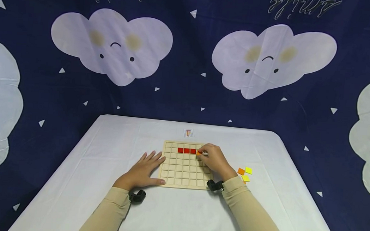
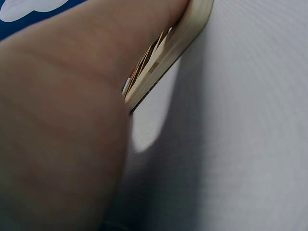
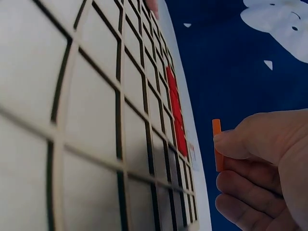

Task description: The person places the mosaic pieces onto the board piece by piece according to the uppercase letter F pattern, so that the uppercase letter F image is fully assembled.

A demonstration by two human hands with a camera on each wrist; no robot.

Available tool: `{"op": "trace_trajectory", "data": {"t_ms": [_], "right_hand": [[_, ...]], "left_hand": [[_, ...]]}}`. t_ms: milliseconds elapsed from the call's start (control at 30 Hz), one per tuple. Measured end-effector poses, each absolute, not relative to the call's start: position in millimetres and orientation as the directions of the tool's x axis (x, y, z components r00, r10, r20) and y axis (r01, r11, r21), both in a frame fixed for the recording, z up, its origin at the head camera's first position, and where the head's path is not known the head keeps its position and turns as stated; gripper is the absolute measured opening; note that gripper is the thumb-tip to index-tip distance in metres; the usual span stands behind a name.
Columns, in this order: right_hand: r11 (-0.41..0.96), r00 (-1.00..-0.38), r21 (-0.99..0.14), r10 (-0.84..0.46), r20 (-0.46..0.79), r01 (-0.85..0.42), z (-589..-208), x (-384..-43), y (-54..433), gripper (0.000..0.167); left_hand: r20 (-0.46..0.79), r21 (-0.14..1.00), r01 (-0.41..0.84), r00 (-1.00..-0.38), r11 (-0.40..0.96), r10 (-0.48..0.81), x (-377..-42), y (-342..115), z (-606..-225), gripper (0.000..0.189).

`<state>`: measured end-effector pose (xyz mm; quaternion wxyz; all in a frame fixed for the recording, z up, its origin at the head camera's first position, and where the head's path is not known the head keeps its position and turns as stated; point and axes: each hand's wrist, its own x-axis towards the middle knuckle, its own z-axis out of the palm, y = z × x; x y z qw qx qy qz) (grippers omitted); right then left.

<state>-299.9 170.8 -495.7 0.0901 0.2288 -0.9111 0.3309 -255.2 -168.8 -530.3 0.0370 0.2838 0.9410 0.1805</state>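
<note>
A wooden grid board (image 1: 181, 172) lies on the table, with a row of red square tiles (image 1: 186, 151) in its second row from the far side. My right hand (image 1: 215, 160) is over the board's upper right, where its thumb and fingers pinch an orange tile (image 3: 217, 144). In the right wrist view this tile is on edge, apart from the board. At the board's left side rests my left hand (image 1: 141, 172), fingers spread, thumb at the near corner. The left wrist view has mostly the left hand's heel (image 2: 57, 115) and the board's edge (image 2: 159, 67).
Several loose orange and yellow tiles (image 1: 245, 178) lie right of the board, partly hidden by the right forearm. A small card with a coloured grid pattern (image 1: 189, 133) lies beyond the board. A dark blue cloth with clouds (image 1: 188, 59) hangs behind the white table (image 1: 123, 136).
</note>
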Motion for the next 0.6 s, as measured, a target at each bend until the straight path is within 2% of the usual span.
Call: {"op": "trace_trajectory", "data": {"t_ms": [600], "right_hand": [[0.662,-0.835,-0.515,-0.489,0.253,-0.544,-493.2,-300.3,128.0,0.014]], "left_hand": [[0.026,0.351,0.521,-0.836,0.778,0.548,-256.9,-168.5,-531.0,0.104]]}}
